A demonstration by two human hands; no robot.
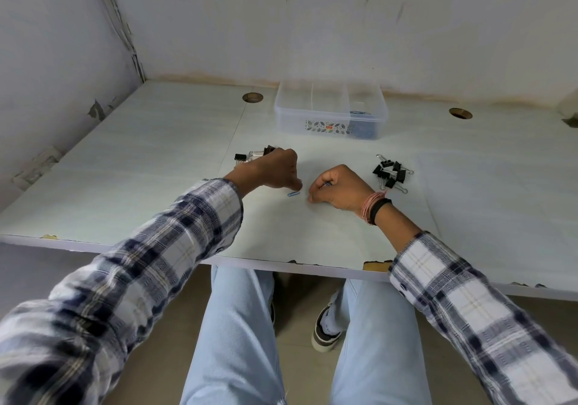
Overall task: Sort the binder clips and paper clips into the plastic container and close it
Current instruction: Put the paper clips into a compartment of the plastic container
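Both hands rest curled on the counter [312, 232]; the left hand [275, 170] and right hand [339, 188] flank a blue clip [293, 194]. Whether either grips anything, I cannot tell. The container [331, 112] sits far, open.

A pale table [156, 160] carries a clear plastic container [331, 113] at the back. Nearer than the container lie two heaps of black binder clips [391, 171], left [247, 156] and right, with one blue paper clip [293, 193] between.

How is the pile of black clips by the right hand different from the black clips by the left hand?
The right pile of binder clips lies in the open, apart from the right hand; the left group of binder clips is partly hidden behind the left hand. The right pile shows more clips, bunched together; in the left group only a couple show. Both are black with silver wire handles, on the table.
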